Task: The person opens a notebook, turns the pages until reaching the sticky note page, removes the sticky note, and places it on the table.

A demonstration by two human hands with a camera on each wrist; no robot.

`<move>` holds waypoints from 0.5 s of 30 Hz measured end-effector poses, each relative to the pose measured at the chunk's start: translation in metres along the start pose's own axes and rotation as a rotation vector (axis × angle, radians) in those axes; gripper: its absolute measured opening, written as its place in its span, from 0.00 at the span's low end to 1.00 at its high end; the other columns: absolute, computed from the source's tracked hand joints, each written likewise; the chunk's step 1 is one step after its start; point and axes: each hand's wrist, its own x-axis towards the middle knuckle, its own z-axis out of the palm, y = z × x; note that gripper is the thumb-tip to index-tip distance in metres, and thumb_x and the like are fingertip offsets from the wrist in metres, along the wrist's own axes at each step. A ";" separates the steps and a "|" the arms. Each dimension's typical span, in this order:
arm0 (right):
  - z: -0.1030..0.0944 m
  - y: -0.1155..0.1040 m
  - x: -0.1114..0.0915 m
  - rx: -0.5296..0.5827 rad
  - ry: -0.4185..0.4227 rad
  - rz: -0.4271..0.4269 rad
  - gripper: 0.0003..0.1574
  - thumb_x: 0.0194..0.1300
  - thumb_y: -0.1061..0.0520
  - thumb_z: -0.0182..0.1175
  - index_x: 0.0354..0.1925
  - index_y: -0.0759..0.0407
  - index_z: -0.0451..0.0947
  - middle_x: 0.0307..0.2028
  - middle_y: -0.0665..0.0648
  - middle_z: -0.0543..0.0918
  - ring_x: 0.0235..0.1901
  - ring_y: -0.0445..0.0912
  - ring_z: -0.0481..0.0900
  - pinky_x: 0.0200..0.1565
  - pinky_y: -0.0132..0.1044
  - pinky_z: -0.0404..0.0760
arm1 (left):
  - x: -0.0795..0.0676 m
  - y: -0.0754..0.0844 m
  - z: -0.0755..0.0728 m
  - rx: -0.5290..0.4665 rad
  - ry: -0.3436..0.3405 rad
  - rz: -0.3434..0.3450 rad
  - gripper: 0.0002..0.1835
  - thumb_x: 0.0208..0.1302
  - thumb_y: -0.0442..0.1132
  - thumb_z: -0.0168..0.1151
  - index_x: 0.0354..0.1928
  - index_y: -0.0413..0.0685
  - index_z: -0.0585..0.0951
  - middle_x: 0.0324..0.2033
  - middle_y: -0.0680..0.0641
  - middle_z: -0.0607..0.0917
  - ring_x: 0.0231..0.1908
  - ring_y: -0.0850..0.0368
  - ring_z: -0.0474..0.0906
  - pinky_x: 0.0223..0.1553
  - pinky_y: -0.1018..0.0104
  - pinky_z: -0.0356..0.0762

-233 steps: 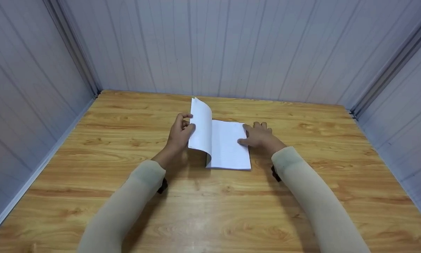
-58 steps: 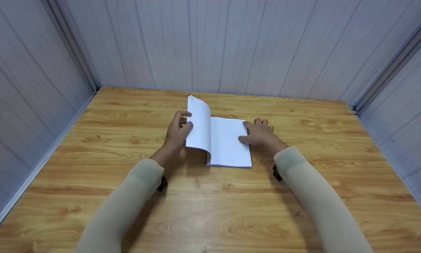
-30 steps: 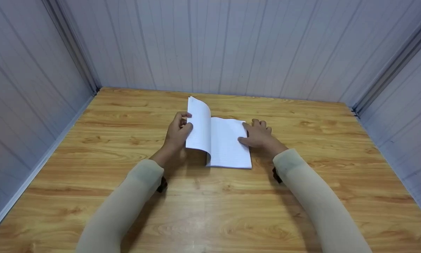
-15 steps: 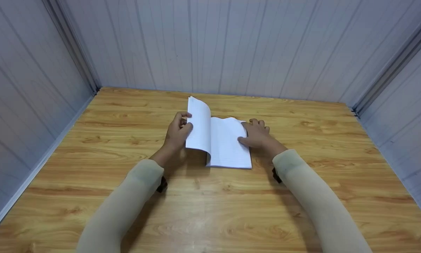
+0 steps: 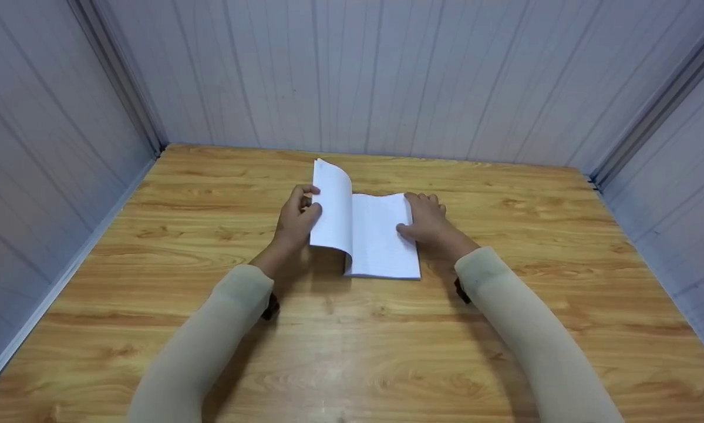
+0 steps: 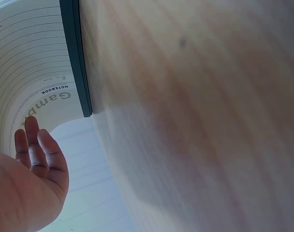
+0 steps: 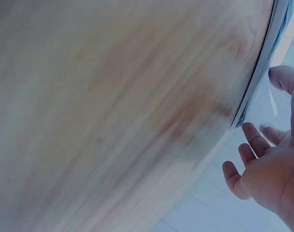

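A notebook [image 5: 381, 247] with white lined pages lies open on the wooden table. My left hand [image 5: 296, 222] holds its left-side pages [image 5: 332, 205] raised and curved, thumb on the near face and fingers behind. Beneath the pages, the left wrist view shows the dark edge of the cover [image 6: 75, 53] and the printed word "NOTEBOOK". At the right edge, my right hand [image 5: 429, 222] has its thumb on the page and pinches the page's outer edge, whose top corner is lifted. In the right wrist view the other fingers of the right hand [image 7: 277, 174] are spread loosely beside the notebook edge.
The wood-grain table [image 5: 352, 346] extends around the notebook on all sides. Pale panel walls [image 5: 352, 76] border it at the back, left and right. A dark wrist device [image 5: 271, 307] shows under the left cuff and another [image 5: 462, 291] under the right.
On the right page, the top edge first bulged and now its outer corner is raised. My right fingers have shifted slightly up and left. The left hand keeps holding its pages.
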 end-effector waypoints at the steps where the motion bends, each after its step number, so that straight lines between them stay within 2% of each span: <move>1: -0.001 -0.001 0.001 0.010 0.002 0.010 0.53 0.58 0.43 0.61 0.73 0.61 0.50 0.66 0.66 0.64 0.64 0.60 0.56 0.62 0.58 0.55 | 0.000 0.001 0.000 -0.002 -0.001 -0.008 0.17 0.61 0.37 0.48 0.53 0.52 0.72 0.33 0.48 0.70 0.33 0.54 0.65 0.35 0.63 0.66; 4: -0.003 -0.002 0.002 0.038 0.017 0.025 0.56 0.60 0.45 0.61 0.74 0.66 0.46 0.68 0.67 0.62 0.66 0.61 0.54 0.65 0.58 0.53 | 0.000 0.002 0.000 -0.022 0.000 -0.032 0.16 0.61 0.38 0.48 0.52 0.54 0.71 0.35 0.48 0.70 0.34 0.54 0.65 0.35 0.63 0.66; 6: -0.004 -0.003 0.002 0.069 0.048 0.032 0.54 0.61 0.49 0.62 0.73 0.67 0.46 0.65 0.68 0.65 0.65 0.61 0.57 0.65 0.57 0.55 | 0.001 0.003 0.000 -0.027 -0.004 -0.043 0.16 0.61 0.38 0.48 0.52 0.55 0.71 0.36 0.49 0.70 0.35 0.55 0.66 0.35 0.63 0.67; 7: -0.005 -0.003 0.002 0.088 0.070 0.028 0.52 0.61 0.51 0.62 0.73 0.68 0.48 0.62 0.68 0.69 0.62 0.60 0.62 0.63 0.55 0.60 | 0.001 0.002 0.000 -0.025 -0.009 -0.040 0.16 0.61 0.38 0.48 0.52 0.55 0.71 0.36 0.48 0.70 0.35 0.55 0.66 0.35 0.64 0.67; 10: -0.005 -0.002 0.001 0.155 0.137 -0.015 0.42 0.61 0.58 0.60 0.69 0.70 0.57 0.44 0.65 0.79 0.45 0.55 0.73 0.50 0.47 0.72 | 0.001 0.002 0.000 -0.019 -0.017 -0.028 0.16 0.61 0.38 0.47 0.52 0.55 0.71 0.35 0.48 0.70 0.34 0.55 0.65 0.34 0.63 0.66; 13: -0.004 0.000 -0.001 0.188 0.194 -0.083 0.29 0.61 0.61 0.58 0.61 0.67 0.70 0.31 0.59 0.78 0.30 0.48 0.72 0.36 0.40 0.71 | 0.001 0.000 -0.001 -0.016 -0.022 -0.013 0.16 0.62 0.37 0.47 0.52 0.53 0.71 0.33 0.48 0.70 0.32 0.54 0.64 0.34 0.63 0.65; 15: -0.004 0.001 -0.002 0.181 0.219 -0.118 0.22 0.62 0.60 0.58 0.55 0.64 0.76 0.29 0.57 0.78 0.29 0.46 0.71 0.37 0.39 0.70 | 0.000 0.000 -0.001 -0.020 -0.027 -0.013 0.16 0.63 0.37 0.47 0.53 0.52 0.71 0.33 0.49 0.69 0.32 0.55 0.64 0.34 0.64 0.65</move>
